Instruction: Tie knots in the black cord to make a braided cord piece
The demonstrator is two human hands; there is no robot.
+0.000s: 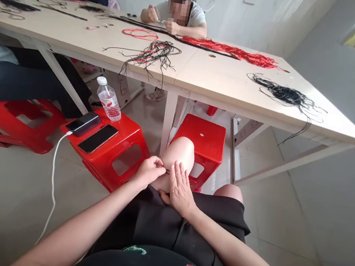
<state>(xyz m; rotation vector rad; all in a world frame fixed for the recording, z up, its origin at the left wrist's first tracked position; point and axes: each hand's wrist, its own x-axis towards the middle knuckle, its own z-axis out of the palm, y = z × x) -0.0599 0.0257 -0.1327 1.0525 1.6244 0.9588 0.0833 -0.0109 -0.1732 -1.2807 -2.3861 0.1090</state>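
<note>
My left hand is closed in a pinch at the inner side of my bare knee. From its fingertips a short piece of thin dark cord runs toward my other hand. My right hand lies flat on the leg just above the knee, fingers stretched out and pointing away from me. Its palm covers whatever is under it, so I cannot see where the cord ends. A black skirt covers my lap below both hands.
On the long table lie a black-and-red cord bundle, red cords and black cords. A red stool carries a water bottle, a phone and a power bank. Another person sits opposite.
</note>
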